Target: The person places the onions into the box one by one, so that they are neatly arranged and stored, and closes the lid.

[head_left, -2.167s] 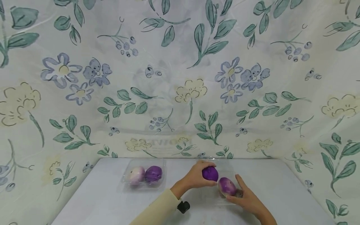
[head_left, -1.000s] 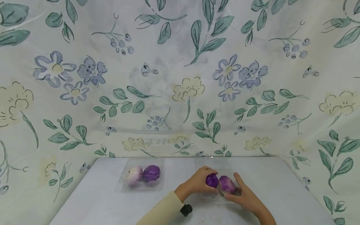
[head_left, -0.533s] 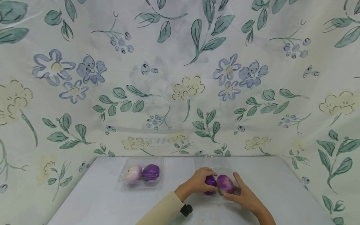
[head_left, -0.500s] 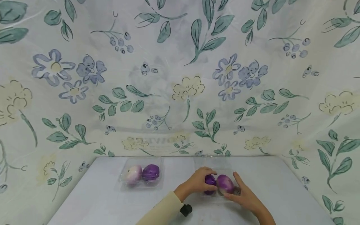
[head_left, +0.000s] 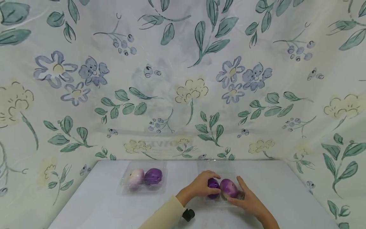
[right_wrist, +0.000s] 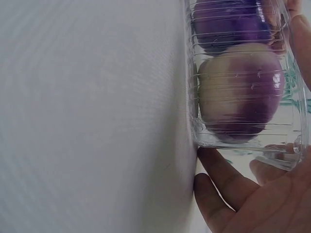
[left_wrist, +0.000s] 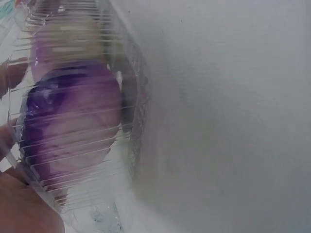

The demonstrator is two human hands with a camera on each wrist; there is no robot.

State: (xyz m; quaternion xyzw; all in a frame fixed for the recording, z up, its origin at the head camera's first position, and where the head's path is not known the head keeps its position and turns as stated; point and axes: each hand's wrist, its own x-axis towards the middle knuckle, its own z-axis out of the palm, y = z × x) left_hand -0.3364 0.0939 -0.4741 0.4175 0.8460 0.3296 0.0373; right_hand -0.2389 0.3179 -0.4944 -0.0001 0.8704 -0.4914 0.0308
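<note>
My left hand [head_left: 200, 185] curls round a dark purple turnip [head_left: 213, 183] that sits low in the left half of a clear plastic clamshell box [head_left: 215, 164]. Beside it in the same box lies a purple-and-cream turnip [head_left: 228, 188]. My right hand [head_left: 253, 203] holds the box's right end, thumb at its near side and forefinger spread toward the back. Through the ribbed wall, the left wrist view shows the dark turnip [left_wrist: 73, 126] from the front. In the right wrist view, fingers of the right hand touch the box's end, next to the two-toned turnip [right_wrist: 238, 92].
To the left stands a second clear box [head_left: 163, 188] holding a pale turnip [head_left: 136, 178] and a dark purple one [head_left: 153, 176]. A black wrist device [head_left: 188, 215] hangs by the left sleeve. A flowered cloth [head_left: 183, 79] rises behind the white table [head_left: 100, 206].
Over the two seconds, my left hand brought the dark turnip down into the box beside the other turnip. It has barely moved in the last half second. My right hand stayed at the box's end.
</note>
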